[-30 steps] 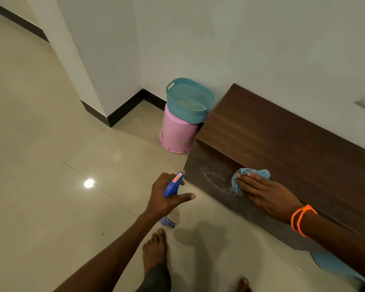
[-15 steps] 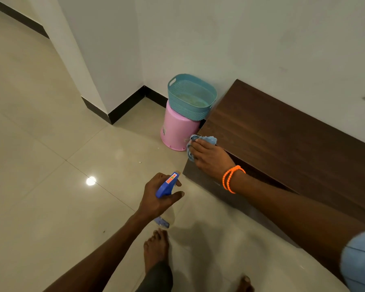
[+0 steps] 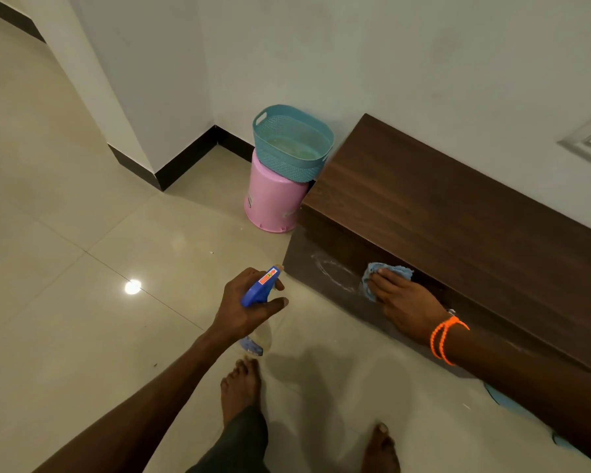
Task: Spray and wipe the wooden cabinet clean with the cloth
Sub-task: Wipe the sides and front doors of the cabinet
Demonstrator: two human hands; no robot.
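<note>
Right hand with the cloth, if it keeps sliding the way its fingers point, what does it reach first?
Probably the whitish smear on the cabinet front, just ahead of the right hand and cloth; past that, the cabinet's left end.

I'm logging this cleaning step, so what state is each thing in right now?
cabinet: front smeared with a whitish streak, not yet wiped off.
cloth: bunched, pressed on the cabinet front.
right hand: presses the cloth.
spray bottle: off the floor, nozzle toward the cabinet.
left hand: grips the spray bottle.
basket: upright on the pink bin.
</note>
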